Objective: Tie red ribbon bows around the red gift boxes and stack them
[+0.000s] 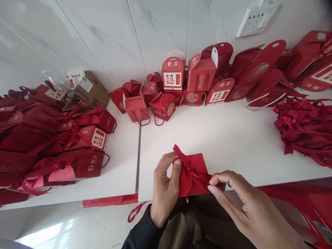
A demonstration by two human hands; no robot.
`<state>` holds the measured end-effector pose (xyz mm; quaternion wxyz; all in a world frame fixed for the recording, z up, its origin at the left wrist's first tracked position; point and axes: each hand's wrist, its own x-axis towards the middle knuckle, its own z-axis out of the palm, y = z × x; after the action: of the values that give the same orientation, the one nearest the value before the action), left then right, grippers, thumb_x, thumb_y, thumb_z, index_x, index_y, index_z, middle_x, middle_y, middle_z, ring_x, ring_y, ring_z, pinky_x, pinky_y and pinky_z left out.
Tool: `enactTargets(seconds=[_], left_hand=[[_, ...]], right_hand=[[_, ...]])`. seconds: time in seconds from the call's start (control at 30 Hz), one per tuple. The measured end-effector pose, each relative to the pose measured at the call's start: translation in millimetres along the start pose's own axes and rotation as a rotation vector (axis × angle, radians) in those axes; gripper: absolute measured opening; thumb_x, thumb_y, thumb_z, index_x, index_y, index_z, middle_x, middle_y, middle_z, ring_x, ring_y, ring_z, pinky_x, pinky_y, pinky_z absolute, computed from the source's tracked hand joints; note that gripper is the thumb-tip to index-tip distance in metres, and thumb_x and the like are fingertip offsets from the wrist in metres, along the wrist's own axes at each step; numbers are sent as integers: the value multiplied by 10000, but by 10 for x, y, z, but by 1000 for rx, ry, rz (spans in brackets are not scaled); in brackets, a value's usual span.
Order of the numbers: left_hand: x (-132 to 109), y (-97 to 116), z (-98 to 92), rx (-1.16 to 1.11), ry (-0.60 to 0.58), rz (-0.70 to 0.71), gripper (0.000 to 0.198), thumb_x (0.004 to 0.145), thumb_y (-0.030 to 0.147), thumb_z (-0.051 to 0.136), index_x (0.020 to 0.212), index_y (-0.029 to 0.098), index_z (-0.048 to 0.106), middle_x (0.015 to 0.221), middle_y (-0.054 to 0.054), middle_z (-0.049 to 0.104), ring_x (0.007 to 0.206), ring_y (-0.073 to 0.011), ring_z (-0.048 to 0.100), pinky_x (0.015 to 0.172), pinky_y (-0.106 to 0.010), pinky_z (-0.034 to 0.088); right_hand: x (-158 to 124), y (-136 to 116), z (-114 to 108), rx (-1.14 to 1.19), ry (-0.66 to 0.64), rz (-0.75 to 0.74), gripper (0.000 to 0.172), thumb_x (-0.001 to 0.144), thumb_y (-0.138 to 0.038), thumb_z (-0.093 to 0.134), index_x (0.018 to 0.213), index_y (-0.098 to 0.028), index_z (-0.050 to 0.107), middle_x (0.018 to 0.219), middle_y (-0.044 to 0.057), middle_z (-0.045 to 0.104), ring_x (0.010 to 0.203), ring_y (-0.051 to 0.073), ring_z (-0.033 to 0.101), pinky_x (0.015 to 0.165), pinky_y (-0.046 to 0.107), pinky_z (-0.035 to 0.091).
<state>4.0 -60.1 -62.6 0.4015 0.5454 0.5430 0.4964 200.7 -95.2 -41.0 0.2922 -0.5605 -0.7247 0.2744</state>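
A small red gift box (201,160) stands at the front edge of the white table, right before me. Across its folded top runs a dark red ribbon (190,170), knotted in the middle. My left hand (167,183) is at the box's left side, its thumb and forefinger pinched on one part of the ribbon, with a loose tail sticking up above. At the right side my right hand (238,199) pinches the other part of the ribbon between thumb and forefinger. The box's lower front is partly hidden by the hands.
Several ribbon-tied red boxes (88,164) crowd the left of the white table (116,186). More red boxes (201,77) line the tiled wall. A cardboard carton (90,90) stands at the back left, and a heap of red ribbons (303,129) lies at right.
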Motion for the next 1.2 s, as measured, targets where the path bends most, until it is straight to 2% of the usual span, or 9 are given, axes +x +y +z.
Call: enactTargets(seconds=[0.17,0.23,0.37,0.47,0.6,0.77,1.0,1.1,1.2], left_hand=[[-11,-4,22,10,72,-34,258,1044,344,517,895,216,684,898,-26,684,853,-177,617,782,-283,476],[-18,5,15,-42,75,-85,261,1039,361,523,903,217,692,923,-29,697,873,-183,627,802,-287,487],[-34,54,-18,-223,-26,-149,256,1027,389,527,1065,225,719,1162,-59,717,1107,-231,641,953,-323,502],[-16,92,-15,-238,-51,-135,251,1007,429,581,1030,226,726,1176,-58,711,1105,-229,645,935,-314,506],[14,82,24,-225,64,-135,288,1001,433,612,851,209,715,963,-29,735,877,-173,669,814,-280,510],[-19,44,57,-275,198,-166,292,1002,457,609,953,212,759,964,-41,765,930,-196,697,832,-306,540],[5,31,100,-358,319,-170,301,1007,458,600,885,208,713,854,-28,756,847,-189,707,811,-326,557],[-1,5,89,-415,282,-190,275,1018,466,575,965,223,690,898,-32,761,902,-202,704,842,-335,547],[-46,-27,42,-393,203,-155,253,1037,423,521,1043,233,688,1105,-50,743,1076,-210,661,948,-328,499]], right_hand=[[-10,11,9,36,-39,21,155,1078,-399,492,1001,-309,592,855,0,718,678,174,713,386,217,457],[-3,13,3,33,-38,10,135,1075,-387,500,1007,-312,588,885,4,720,717,178,726,379,216,451],[25,24,-5,-36,14,-52,88,1058,-370,542,1103,-314,593,1019,37,726,878,217,744,503,248,539],[45,36,9,-70,33,-70,100,1056,-356,546,1142,-318,582,1060,38,717,943,229,734,611,281,583],[55,52,29,-70,57,-136,64,1072,-322,524,1110,-322,575,1012,0,708,922,195,724,759,295,594],[43,64,29,-85,85,-161,93,1078,-349,527,1154,-316,568,1022,-11,720,914,175,727,785,271,593],[69,54,31,-60,52,-155,70,1081,-310,519,1107,-323,583,991,-17,695,901,166,711,745,253,589],[75,30,29,-53,58,-139,76,1082,-321,504,1092,-321,579,969,-13,688,874,172,706,709,258,592],[72,14,34,-65,55,-113,146,1062,-359,546,1200,-322,576,1014,10,691,905,193,704,688,270,605]])
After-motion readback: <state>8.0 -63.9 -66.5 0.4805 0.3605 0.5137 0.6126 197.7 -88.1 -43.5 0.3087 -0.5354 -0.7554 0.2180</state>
